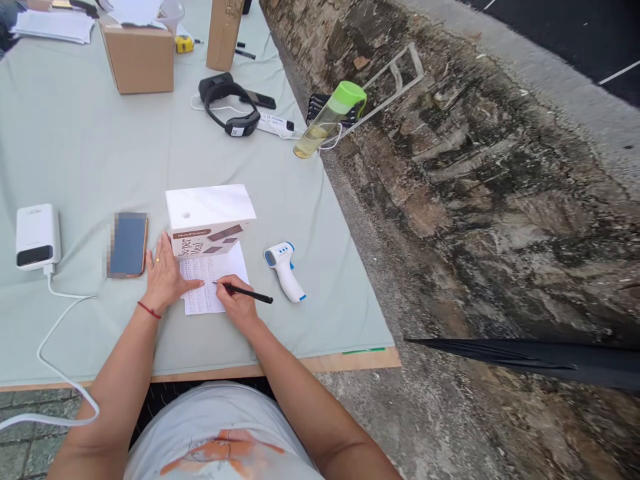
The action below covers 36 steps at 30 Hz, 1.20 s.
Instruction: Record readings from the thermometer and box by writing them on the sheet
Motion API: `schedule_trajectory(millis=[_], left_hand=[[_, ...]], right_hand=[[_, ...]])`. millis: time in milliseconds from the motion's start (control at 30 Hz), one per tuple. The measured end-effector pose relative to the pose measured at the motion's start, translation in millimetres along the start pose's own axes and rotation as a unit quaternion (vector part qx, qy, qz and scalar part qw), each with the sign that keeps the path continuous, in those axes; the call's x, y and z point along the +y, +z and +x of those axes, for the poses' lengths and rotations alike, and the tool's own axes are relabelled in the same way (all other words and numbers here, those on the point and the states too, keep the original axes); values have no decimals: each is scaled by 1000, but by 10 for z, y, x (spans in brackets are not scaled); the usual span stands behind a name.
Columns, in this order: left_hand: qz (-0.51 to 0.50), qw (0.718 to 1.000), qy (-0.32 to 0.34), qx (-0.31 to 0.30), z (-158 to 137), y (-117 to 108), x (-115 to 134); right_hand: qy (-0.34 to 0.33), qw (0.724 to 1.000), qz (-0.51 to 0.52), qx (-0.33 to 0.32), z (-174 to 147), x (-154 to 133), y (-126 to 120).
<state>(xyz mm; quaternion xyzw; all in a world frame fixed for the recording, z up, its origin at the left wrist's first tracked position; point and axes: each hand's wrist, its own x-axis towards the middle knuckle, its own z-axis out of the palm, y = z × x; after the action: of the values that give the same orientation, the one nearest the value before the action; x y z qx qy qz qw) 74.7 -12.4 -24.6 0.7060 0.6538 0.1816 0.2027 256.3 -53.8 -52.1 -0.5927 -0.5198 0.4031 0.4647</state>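
Observation:
A white sheet of paper (227, 270) covered in rows of handwriting lies on the cloth. My right hand (235, 300) grips a black pen (250, 292), its tip close to the writing. With fingers spread, my left hand (167, 277) rests flat, the thumb on the paper's left part and the fingers beside a white box (213, 203). That box stands at the far end of the paper and covers part of it. Left of my left hand lies a phone (128, 245). A white infrared thermometer (286, 270) is to the right of the pen.
A white power bank (37, 235) with a cable sits at the left. Farther back are a black headset (233, 107), a green-capped bottle (327, 120), a cardboard box (137, 60) and a tall carton (224, 33). Beyond the table's right edge rises a stone wall (425, 173).

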Motion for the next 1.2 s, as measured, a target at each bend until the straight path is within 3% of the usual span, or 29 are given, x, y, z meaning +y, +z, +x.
schedule_trajectory(millis=[1200], left_hand=[[14,1000,-19,-13,0,-50,64]], right_hand=[[-16,1000,3,24,3,83,-13]])
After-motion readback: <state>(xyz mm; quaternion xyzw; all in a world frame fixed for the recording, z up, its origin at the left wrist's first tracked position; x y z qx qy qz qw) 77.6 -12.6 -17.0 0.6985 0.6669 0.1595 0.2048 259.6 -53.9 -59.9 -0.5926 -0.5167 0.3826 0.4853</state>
